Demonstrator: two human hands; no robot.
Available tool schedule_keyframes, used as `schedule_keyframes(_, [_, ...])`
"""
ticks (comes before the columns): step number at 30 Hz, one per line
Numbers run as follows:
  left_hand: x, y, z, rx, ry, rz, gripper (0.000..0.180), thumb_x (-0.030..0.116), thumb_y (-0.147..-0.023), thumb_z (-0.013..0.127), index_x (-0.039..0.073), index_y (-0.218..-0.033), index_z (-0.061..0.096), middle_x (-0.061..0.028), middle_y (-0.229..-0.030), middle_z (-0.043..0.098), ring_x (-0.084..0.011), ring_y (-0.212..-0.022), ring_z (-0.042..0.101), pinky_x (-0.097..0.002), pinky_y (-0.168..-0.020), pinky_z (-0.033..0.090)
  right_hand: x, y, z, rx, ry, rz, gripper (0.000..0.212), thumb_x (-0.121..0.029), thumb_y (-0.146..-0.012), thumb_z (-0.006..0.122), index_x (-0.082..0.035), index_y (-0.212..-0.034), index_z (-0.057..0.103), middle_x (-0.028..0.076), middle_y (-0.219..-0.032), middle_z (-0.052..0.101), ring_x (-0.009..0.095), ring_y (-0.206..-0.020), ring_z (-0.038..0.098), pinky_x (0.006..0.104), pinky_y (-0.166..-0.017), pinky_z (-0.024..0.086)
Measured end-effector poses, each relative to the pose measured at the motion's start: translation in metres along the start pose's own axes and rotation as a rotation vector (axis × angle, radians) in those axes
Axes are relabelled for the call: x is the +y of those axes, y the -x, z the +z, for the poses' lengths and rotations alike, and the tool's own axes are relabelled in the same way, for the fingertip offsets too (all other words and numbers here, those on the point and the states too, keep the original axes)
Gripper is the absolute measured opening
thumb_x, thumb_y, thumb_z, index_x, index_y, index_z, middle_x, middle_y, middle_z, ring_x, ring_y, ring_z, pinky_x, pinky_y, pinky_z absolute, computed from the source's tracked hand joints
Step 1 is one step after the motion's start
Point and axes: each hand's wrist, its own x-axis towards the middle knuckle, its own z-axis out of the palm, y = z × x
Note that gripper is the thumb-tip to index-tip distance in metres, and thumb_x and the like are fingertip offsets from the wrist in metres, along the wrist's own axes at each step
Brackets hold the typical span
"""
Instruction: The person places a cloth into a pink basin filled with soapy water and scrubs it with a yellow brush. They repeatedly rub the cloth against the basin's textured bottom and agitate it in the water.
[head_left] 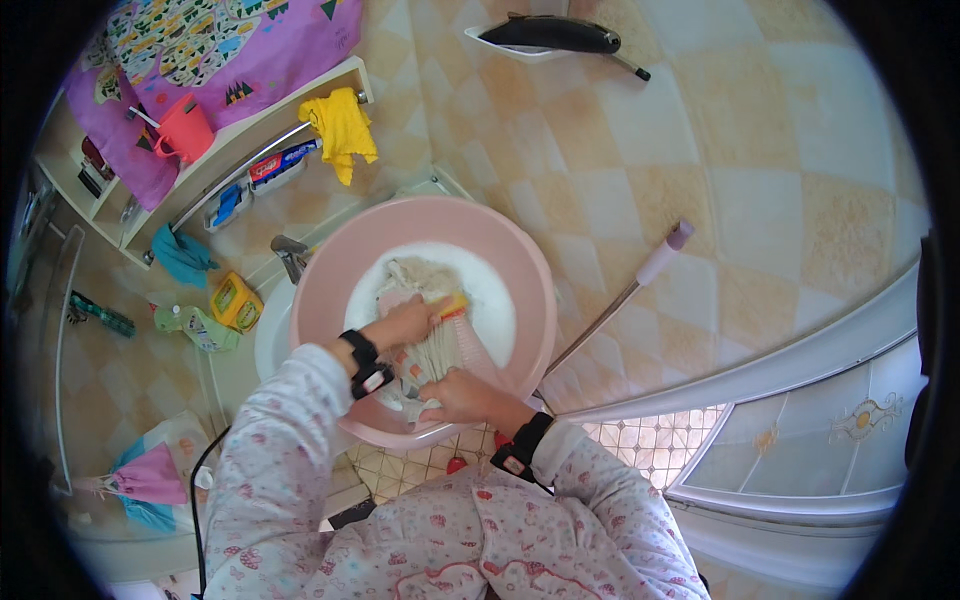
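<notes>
A large pink basin [325, 265] holds white suds [495, 310] and a wet, pale garment [437, 350]. Inside it, my left hand [407, 322] is closed around a small yellow and orange object [455, 304], pressed against the cloth. Whether that object is a soap bar or a brush I cannot tell. Nearer the basin's front rim, my right hand [458, 396] grips a bunched part of the garment. A pink ribbed surface [478, 350] slopes beside the cloth under my hands; its lower part is hidden.
The basin rests over a white sink [270, 335] with a metal tap [290, 256]. Bottles [237, 302] stand to the left, below a shelf with a red mug [186, 130] and a hanging yellow cloth [342, 130]. A long-handled pole [605, 315] leans at the right.
</notes>
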Motion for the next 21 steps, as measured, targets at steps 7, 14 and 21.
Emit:
schedule_keyframes(7, [-0.014, 0.04, 0.028, 0.156, -0.104, 0.205, 0.048, 0.024, -0.092, 0.044, 0.033, -0.138, 0.035, -0.0201, -0.102, 0.049, -0.0346, -0.088, 0.056, -0.0425, -0.074, 0.048, -0.003, -0.002, -0.003, 0.065, -0.019, -0.011, 0.029, -0.035, -0.072, 0.068, -0.009, -0.078, 0.059, 0.016, -0.065, 0.06, 0.036, -0.065, 0.06, 0.046, -0.064, 0.046])
schedule_keyframes(14, [-0.014, -0.007, 0.015, -0.014, 0.11, 0.017, 0.057, 0.017, -0.089, 0.048, 0.035, -0.14, 0.03, -0.023, -0.101, 0.045, -0.0414, -0.085, 0.056, -0.045, -0.073, 0.047, 0.005, 0.0, 0.001, 0.058, 0.027, 0.035, 0.03, -0.036, -0.072, 0.068, -0.009, -0.08, 0.061, 0.016, -0.067, 0.061, 0.036, -0.068, 0.06, 0.045, -0.065, 0.047])
schedule_keyframes(21, [-0.015, 0.047, 0.035, 0.165, -0.277, 0.337, 0.063, 0.013, -0.081, 0.053, 0.038, -0.137, 0.036, -0.0198, -0.101, 0.046, -0.0357, -0.083, 0.054, -0.0463, -0.075, 0.042, 0.003, -0.002, 0.0, 0.01, -0.035, 0.01, 0.03, -0.036, -0.073, 0.066, -0.008, -0.08, 0.06, 0.014, -0.069, 0.062, 0.036, -0.068, 0.06, 0.045, -0.069, 0.046])
